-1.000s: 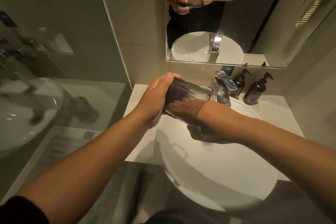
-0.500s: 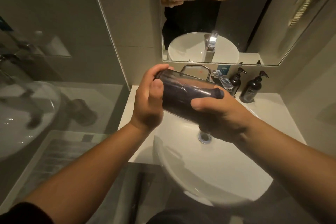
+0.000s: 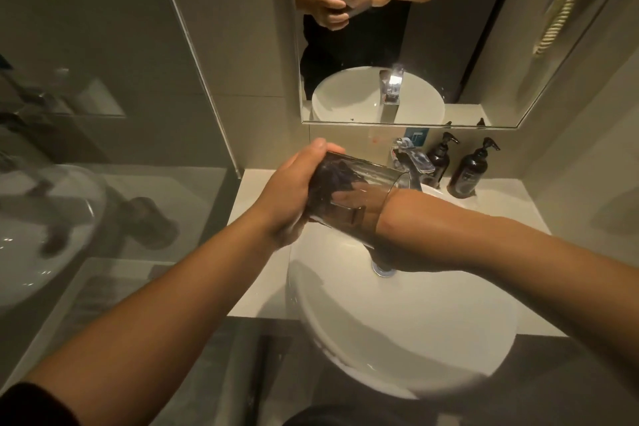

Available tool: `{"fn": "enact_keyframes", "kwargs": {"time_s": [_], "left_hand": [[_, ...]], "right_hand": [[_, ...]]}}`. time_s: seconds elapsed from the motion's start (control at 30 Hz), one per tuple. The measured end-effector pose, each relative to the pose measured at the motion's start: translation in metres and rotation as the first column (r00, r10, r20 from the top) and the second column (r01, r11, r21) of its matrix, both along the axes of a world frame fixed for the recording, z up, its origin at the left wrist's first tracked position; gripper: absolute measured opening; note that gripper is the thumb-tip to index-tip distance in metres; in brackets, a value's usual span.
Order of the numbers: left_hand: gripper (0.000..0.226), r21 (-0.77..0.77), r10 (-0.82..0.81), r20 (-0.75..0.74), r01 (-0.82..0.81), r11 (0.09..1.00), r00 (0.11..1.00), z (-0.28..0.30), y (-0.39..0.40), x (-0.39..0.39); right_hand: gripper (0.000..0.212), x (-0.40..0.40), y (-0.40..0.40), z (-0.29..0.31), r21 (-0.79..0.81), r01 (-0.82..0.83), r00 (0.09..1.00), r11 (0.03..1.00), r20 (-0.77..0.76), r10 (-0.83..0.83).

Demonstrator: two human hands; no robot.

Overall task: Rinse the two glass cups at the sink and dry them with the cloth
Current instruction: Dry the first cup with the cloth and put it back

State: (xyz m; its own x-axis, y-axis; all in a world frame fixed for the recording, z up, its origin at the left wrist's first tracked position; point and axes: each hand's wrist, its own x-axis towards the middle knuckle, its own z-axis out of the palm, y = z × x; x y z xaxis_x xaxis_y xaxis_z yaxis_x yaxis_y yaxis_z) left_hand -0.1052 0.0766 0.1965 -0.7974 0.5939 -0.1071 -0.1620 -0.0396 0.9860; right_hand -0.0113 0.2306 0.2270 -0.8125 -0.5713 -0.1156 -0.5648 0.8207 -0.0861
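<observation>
A clear glass cup (image 3: 371,175) lies tilted on its side above the left part of the white round sink (image 3: 397,356), mouth pointing right. My left hand (image 3: 290,190) grips its base end. My right hand (image 3: 351,199) is pushed inside the cup through the mouth, its fingers showing straight through the glass. They press a dark cloth (image 3: 333,176) against the cup's bottom. A second cup is not in view.
A chrome tap (image 3: 411,162) stands just behind the cup, with two dark pump bottles (image 3: 439,159) (image 3: 468,173) to its right on the white counter (image 3: 252,204). A mirror (image 3: 449,28) hangs above. A glass partition (image 3: 103,114) closes off the left.
Half a second ago my right hand gripped the cup from outside. It has since gone back inside with the cloth. The cup has dropped a little lower over the sink.
</observation>
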Motion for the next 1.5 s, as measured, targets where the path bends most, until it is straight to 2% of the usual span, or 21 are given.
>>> {"fn": "enact_keyframes", "kwargs": {"time_s": [0.1, 0.2, 0.3, 0.33, 0.4, 0.47, 0.5, 0.57, 0.63, 0.7, 0.73, 0.77, 0.83, 0.87, 0.93, 1.0, 1.13, 1.27, 1.33, 1.4, 1.5], "left_hand": [[0.031, 0.088, 0.089, -0.084, -0.081, 0.993, 0.993, -0.006, 0.002, 0.003], [0.031, 0.13, 0.108, -0.21, -0.082, 0.988, 0.972, -0.009, 0.001, 0.007], [0.031, 0.187, 0.098, -0.322, -0.039, 0.982, 0.942, -0.004, -0.002, 0.009], [0.034, 0.205, 0.093, -0.349, -0.021, 0.979, 0.932, -0.002, -0.002, 0.008], [0.038, 0.231, 0.094, -0.418, 0.006, 0.973, 0.904, 0.0, -0.005, 0.008], [0.038, 0.247, 0.113, -0.534, 0.026, 0.969, 0.838, 0.002, -0.007, 0.008], [0.04, 0.252, 0.13, -0.603, 0.033, 0.967, 0.787, 0.003, -0.007, 0.009], [0.056, 0.259, 0.172, -0.741, 0.041, 0.965, 0.649, 0.005, -0.008, 0.006], [0.06, 0.256, 0.186, -0.83, 0.063, 0.965, 0.526, 0.004, -0.009, 0.001], [0.061, 0.197, 0.118, -0.831, 0.089, 0.976, 0.544, 0.002, -0.01, -0.004], [0.063, 0.163, 0.06, -0.782, 0.111, 0.98, 0.621, 0.003, -0.011, -0.005], [0.066, 0.137, -0.01, -0.676, 0.138, 0.981, 0.737, 0.007, -0.011, -0.005], [0.072, 0.12, -0.145, -0.356, 0.2, 0.972, 0.923, 0.013, -0.011, -0.003], [0.074, 0.113, -0.194, -0.21, 0.221, 0.969, 0.958, 0.016, -0.01, -0.003], [0.071, 0.092, -0.2, -0.066, 0.205, 0.974, 0.978, 0.018, -0.007, -0.004], [0.057, 0.068, -0.131, -0.098, 0.138, 0.988, 0.987, 0.016, -0.001, -0.002], [0.032, 0.119, 0.031, -0.216, -0.005, 0.993, 0.976, 0.011, 0.006, 0.005], [0.03, 0.209, 0.08, -0.291, -0.019, 0.978, 0.953, 0.005, 0.005, 0.005], [0.03, 0.23, 0.088, -0.362, -0.002, 0.973, 0.928, 0.004, 0.005, 0.006], [0.033, 0.244, 0.107, -0.419, -0.002, 0.97, 0.901, 0.004, 0.004, 0.007], [0.049, 0.25, 0.125, -0.533, 0.014, 0.968, 0.837, 0.008, 0.002, 0.008]], "right_hand": [[0.057, 0.01, 0.001, -0.006, -0.324, 0.104, 0.994, 0.94, 0.056, -0.091], [0.065, 0.019, 0.0, -0.005, -0.563, 0.278, 0.959, 0.778, 0.201, -0.198], [0.067, 0.019, 0.001, 0.001, -0.723, 0.371, 0.925, 0.583, 0.346, -0.16], [0.066, 0.019, 0.002, 0.003, -0.77, 0.408, 0.905, 0.49, 0.41, -0.109], [0.063, 0.02, -0.001, 0.003, -0.853, 0.483, 0.847, 0.199, 0.512, 0.14], [0.064, 0.024, -0.004, -0.001, -0.827, 0.557, 0.79, -0.076, 0.499, 0.357], [0.069, 0.025, -0.005, -0.005, -0.781, 0.6, 0.772, -0.174, 0.507, 0.385], [0.08, 0.026, -0.005, -0.01, -0.695, 0.668, 0.735, -0.267, 0.56, 0.381], [0.069, 0.024, -0.004, -0.007, -0.716, 0.653, 0.752, -0.249, 0.573, 0.325], [0.053, 0.022, 0.004, 0.006, -0.828, 0.549, 0.83, -0.117, 0.524, 0.192], [0.051, 0.021, 0.008, 0.014, -0.887, 0.461, 0.882, 0.037, 0.462, 0.095], [0.053, 0.02, 0.012, 0.023, -0.899, 0.354, 0.933, 0.26, 0.359, -0.029], [0.061, 0.016, 0.016, 0.032, -0.677, 0.131, 0.989, 0.724, 0.044, -0.138], [0.063, 0.014, 0.015, 0.032, -0.521, 0.05, 0.993, 0.852, -0.067, -0.099], [0.063, 0.014, 0.011, 0.027, -0.263, -0.005, 0.991, 0.965, -0.127, -0.03], [0.064, 0.015, 0.008, 0.021, -0.117, 0.03, 0.991, 0.993, -0.123, -0.045], [0.056, 0.018, 0.0, 0.017, -0.333, 0.087, 0.988, 0.939, -0.095, -0.125], [0.069, 0.023, -0.002, 0.016, -0.631, 0.212, 0.975, 0.747, 0.089, -0.201], [0.063, 0.027, -0.002, 0.017, -0.763, 0.364, 0.931, 0.535, 0.303, -0.202], [0.056, 0.029, -0.005, 0.017, -0.835, 0.505, 0.861, 0.217, 0.505, -0.059], [0.057, 0.03, -0.008, 0.012, -0.792, 0.589, 0.802, -0.16, 0.549, 0.237]]}}
